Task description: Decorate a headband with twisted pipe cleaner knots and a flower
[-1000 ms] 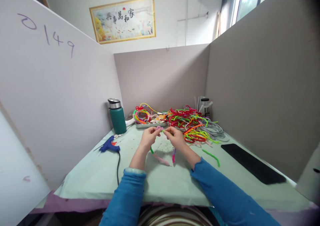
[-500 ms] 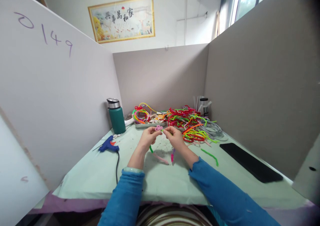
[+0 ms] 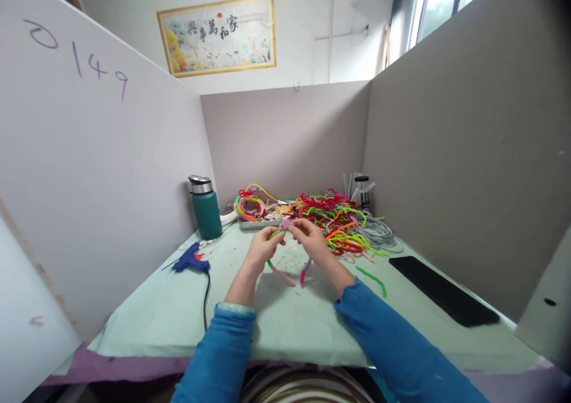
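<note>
My left hand (image 3: pixel 262 249) and my right hand (image 3: pixel 312 241) meet above the middle of the table, both pinched on a small pink pipe-cleaner twist (image 3: pixel 285 225) with a green stem. Loose pink ends (image 3: pixel 305 270) and a green end hang down below my hands toward the pale green table cover (image 3: pixel 156 314). A pale pink pipe cleaner (image 3: pixel 284 276) lies on the cover just under my left hand. Both arms wear blue sleeves.
A big heap of coloured pipe cleaners (image 3: pixel 339 219) lies behind my hands, with a tray (image 3: pixel 254 223) of coloured loops to its left. A green flask (image 3: pixel 205 208) stands at the back left, a blue glue gun (image 3: pixel 190 261) near it. A black pad (image 3: pixel 441 290) lies right.
My hands have lifted the twist slightly and drawn closer together; the camera view shifted a little. Nothing else on the table moved.
</note>
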`<action>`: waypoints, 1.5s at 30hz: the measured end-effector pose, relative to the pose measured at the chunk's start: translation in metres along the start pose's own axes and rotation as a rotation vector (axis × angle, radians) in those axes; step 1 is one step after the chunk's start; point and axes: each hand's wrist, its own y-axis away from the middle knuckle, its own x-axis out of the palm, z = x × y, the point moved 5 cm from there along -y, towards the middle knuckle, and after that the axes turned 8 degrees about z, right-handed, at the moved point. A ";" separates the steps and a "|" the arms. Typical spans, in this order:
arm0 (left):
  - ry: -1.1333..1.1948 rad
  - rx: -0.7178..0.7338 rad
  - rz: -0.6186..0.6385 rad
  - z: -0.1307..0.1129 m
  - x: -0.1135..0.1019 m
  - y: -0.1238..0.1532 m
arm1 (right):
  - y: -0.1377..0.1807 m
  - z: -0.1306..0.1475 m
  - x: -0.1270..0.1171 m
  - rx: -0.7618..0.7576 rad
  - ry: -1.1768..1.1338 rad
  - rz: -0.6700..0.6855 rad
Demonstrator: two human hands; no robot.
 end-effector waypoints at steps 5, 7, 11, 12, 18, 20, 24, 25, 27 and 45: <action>-0.041 0.043 -0.026 -0.001 -0.001 0.000 | -0.003 0.006 0.000 -0.037 0.026 0.047; -0.063 0.036 -0.020 0.000 -0.001 -0.001 | -0.005 0.006 -0.002 -0.044 0.025 0.055; -0.095 0.052 0.000 -0.001 0.000 0.000 | -0.007 0.006 -0.005 -0.042 0.049 0.069; -0.099 0.056 0.001 -0.001 0.001 0.000 | -0.007 0.006 -0.005 -0.046 0.053 0.069; -0.095 0.071 -0.023 -0.002 0.001 0.001 | -0.003 0.016 -0.004 -0.095 0.148 0.086; -0.093 0.080 -0.031 -0.002 0.002 0.000 | -0.002 0.019 -0.004 -0.109 0.173 0.077; -0.081 0.093 -0.042 0.000 0.001 -0.001 | -0.001 0.020 -0.003 -0.151 0.199 0.064; -0.077 0.094 -0.042 0.001 0.001 -0.001 | -0.001 0.019 -0.003 -0.161 0.205 0.063; -0.070 0.093 -0.043 0.003 0.000 -0.002 | -0.001 0.016 -0.002 -0.166 0.213 0.061; 0.101 0.039 -0.121 0.009 -0.012 -0.006 | 0.004 -0.020 -0.008 0.094 0.056 0.008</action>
